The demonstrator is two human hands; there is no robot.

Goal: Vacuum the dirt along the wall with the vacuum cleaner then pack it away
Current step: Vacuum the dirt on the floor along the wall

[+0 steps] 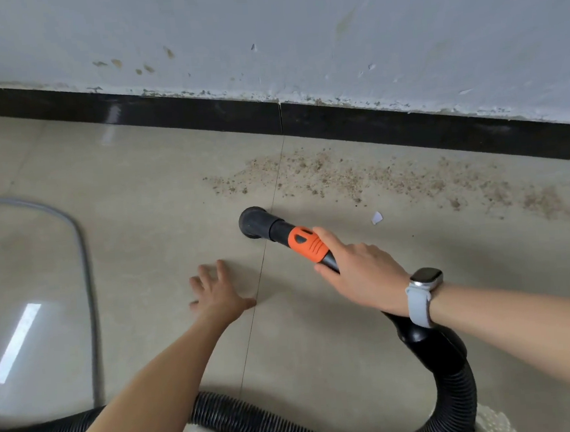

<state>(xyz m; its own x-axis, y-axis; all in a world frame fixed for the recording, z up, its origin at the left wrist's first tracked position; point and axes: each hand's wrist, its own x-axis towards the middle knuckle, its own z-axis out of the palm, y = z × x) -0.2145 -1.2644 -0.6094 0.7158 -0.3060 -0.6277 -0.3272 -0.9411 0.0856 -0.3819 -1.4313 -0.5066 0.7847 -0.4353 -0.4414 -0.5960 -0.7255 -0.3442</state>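
near hose (293, 430) is trailing to the nozzle (255, 222); right hand (360, 274) is grasping it, left hand (216, 294) resting flat, released. vacuuming is starting; next, sweeping right through the dirt (393, 176).

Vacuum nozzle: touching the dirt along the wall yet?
Apart. The head view shows bare floor tile between the nozzle and the nearest edge of the dirt. The right hand holds the wand behind the orange collar.
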